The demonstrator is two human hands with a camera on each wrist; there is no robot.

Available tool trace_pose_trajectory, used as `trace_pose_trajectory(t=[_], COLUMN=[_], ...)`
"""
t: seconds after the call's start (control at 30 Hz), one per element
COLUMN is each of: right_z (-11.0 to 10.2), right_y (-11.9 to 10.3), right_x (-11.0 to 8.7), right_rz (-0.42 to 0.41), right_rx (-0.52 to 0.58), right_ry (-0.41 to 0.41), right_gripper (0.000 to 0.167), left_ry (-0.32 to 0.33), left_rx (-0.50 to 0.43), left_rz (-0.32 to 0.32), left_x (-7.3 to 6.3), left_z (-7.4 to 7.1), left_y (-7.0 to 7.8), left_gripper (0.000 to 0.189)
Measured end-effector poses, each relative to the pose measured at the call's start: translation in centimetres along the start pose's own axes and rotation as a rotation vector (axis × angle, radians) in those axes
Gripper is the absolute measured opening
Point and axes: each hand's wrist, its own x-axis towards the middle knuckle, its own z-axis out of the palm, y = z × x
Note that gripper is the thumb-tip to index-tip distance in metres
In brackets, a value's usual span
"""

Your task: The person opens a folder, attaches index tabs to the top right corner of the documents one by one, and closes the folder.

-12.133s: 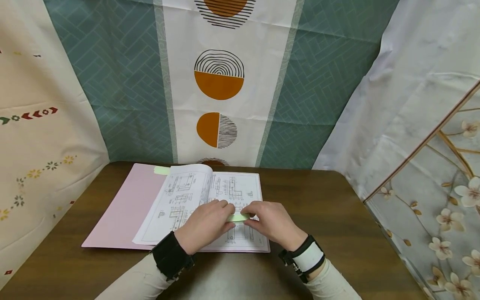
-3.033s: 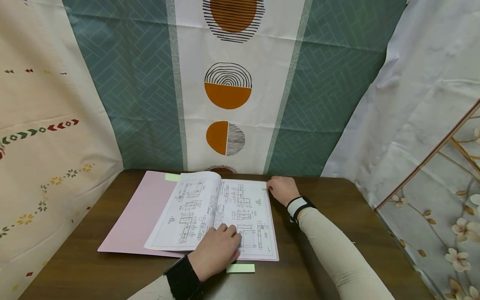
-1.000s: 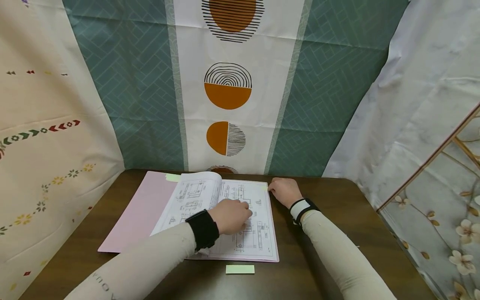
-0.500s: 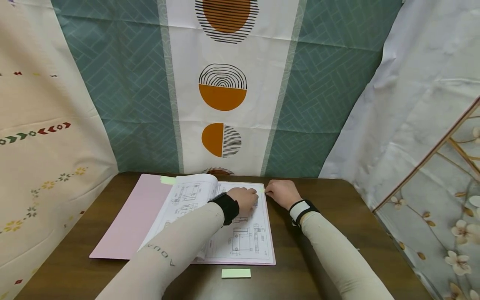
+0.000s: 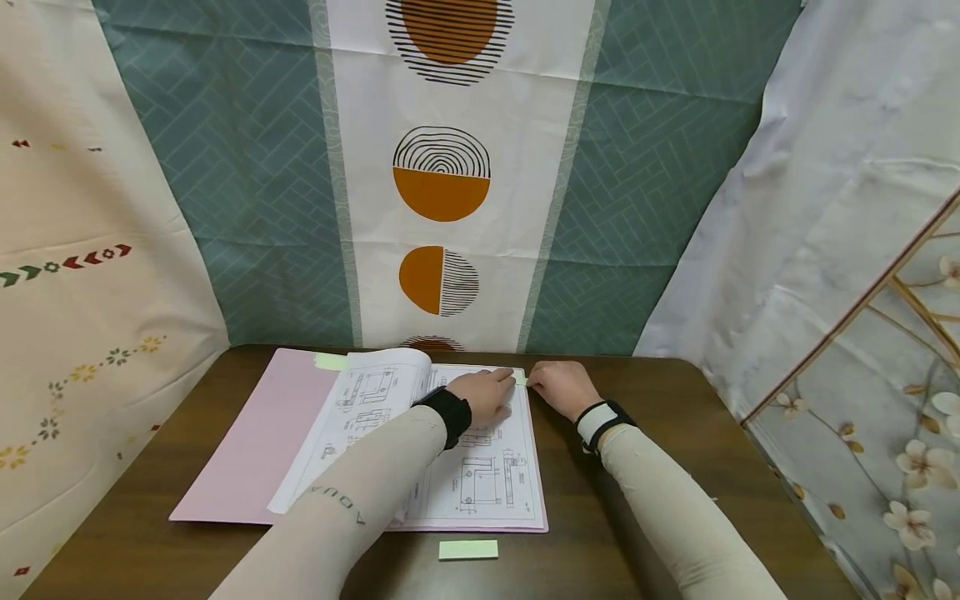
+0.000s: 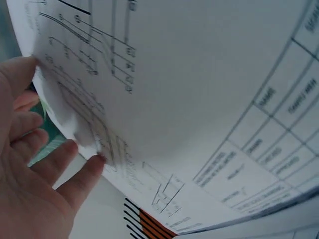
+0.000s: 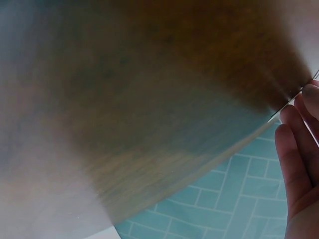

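An open booklet of technical drawings [image 5: 480,492] lies on the table, its pink cover [image 5: 247,433] spread to the left. At the top right corner of the right page sits a small pale-green sticky note [image 5: 520,377]. My right hand [image 5: 564,387] pinches the note's outer end at the page edge; its thumb and fingertips meet there in the right wrist view. My left hand [image 5: 482,397] reaches across the booklet, straight fingertips touching the page just left of the note. In the left wrist view, the left fingers [image 6: 82,179] are spread and loosely extended over the paper.
A green sticky-note pad [image 5: 468,550] lies on the brown table [image 5: 637,500] in front of the booklet. Another green note [image 5: 330,362] sticks out at the left page's top. A patterned curtain [image 5: 442,275] hangs behind the table.
The left hand has left the lower page and moved up to the note at the top corner. Earlier, both hands held the green pad; it now lies on the table. The right hand stays at the corner.
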Motion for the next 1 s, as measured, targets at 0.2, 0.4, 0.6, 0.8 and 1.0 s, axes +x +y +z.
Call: trace_pose_trajectory(t=[0.2,0.4,0.6,0.8,1.0], right_z=[0.4,0.4,0.2,0.2,0.1], right_y=[0.0,0.0,0.1,0.1,0.0], right_x=[-0.1,-0.1,0.0,0.0,-0.2], right_rz=[0.009,0.013,0.022,0.019,0.023], right_rx=[0.019,0.031,0.038,0.031,0.033], right_ry=[-0.013,-0.01,-0.003,0.004,0.012], right_gripper=[0.015,0.014,0.014,0.015,0.016], left_ry=[0.006,0.015,0.041,0.033,0.031], left_rx=[0.003,0.037,-0.001,-0.031,-0.011], left_rz=[0.044,0.074,0.066,0.011,0.01], left_x=[0.9,1.8,2.1,0.5,-0.1], left_z=[1.5,3.1,3.5,1.4,0.8], left_y=[-0.1,-0.4,-0.9,-0.5,0.0], left_gripper=[0.069,0.068,0.069,0.065,0.062])
